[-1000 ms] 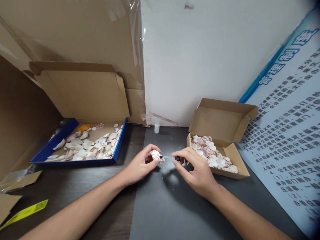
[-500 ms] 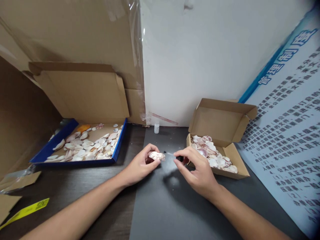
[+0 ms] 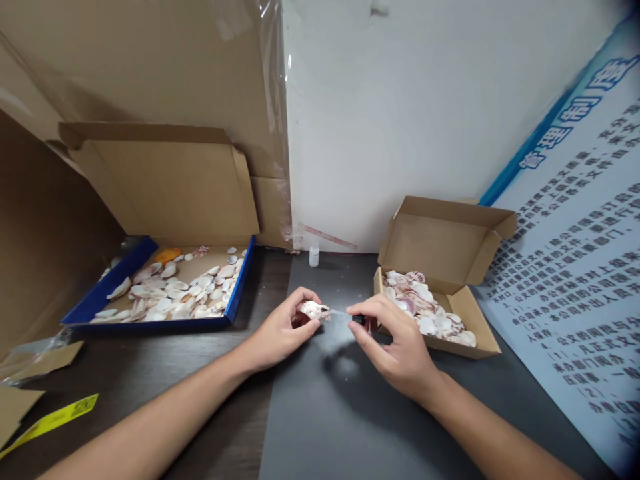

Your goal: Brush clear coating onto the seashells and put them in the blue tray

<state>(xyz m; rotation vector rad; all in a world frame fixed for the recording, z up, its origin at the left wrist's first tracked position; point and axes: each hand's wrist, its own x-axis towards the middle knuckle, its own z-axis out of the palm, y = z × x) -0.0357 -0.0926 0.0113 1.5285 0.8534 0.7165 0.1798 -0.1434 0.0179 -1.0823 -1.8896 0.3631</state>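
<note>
Cardboard and white wall border the dark tabletop.

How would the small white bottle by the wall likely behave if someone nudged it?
The bottle stands upright and looks narrow for its height, so it might tip. Its sides look rounded, so it would probably roll once down.

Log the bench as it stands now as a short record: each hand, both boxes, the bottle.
left hand: left hand pinches a speckled shell
right hand: right hand holds a black-handled tool, thin end toward the shell
tip contact: cannot tell
left box: blue-walled box, lid open, shells inside
right box: brown cardboard box, lid open, shells inside
bottle: small white bottle, upright near the wall
</note>
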